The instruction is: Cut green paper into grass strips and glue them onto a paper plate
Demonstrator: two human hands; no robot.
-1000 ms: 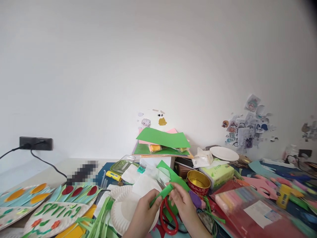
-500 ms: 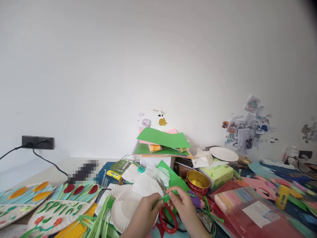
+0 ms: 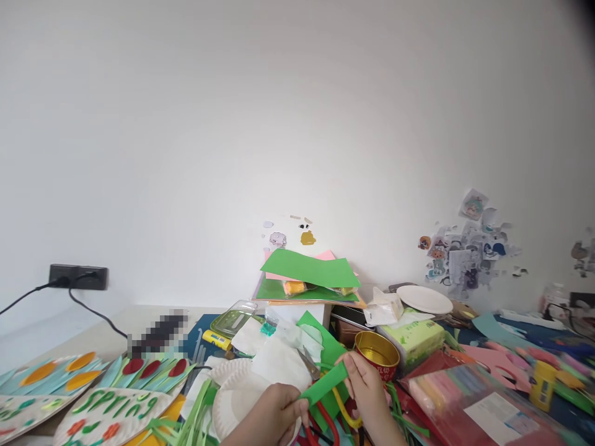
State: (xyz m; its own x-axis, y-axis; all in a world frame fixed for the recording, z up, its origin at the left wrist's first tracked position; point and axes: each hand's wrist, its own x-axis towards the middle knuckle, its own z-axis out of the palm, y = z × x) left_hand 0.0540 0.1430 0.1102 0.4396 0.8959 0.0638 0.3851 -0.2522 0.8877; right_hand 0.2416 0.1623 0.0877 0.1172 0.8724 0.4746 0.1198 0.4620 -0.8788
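My left hand (image 3: pixel 274 412) and my right hand (image 3: pixel 365 390) both pinch a folded strip of green paper (image 3: pixel 324 384), one hand at each end, low in the middle of the view. The strip slants up to the right. Red-handled scissors (image 3: pixel 320 416) lie under the strip with their blades pointing up-left over a white paper plate (image 3: pixel 232 399). A red tin with a gold inside (image 3: pixel 377 353) stands just right of my right hand.
Decorated plates with "Spring" lettering (image 3: pixel 116 406) and loose green strips (image 3: pixel 195 415) lie at the left. A stack of coloured paper on a box (image 3: pixel 309 279), a tissue pack (image 3: pixel 411 331), a clay packet (image 3: pixel 469 396) and a wall socket with cable (image 3: pixel 78 277) surround the work spot.
The view has tipped up a little, so everything sits lower. My right hand has moved right and the green strip is now stretched out longer between both hands.
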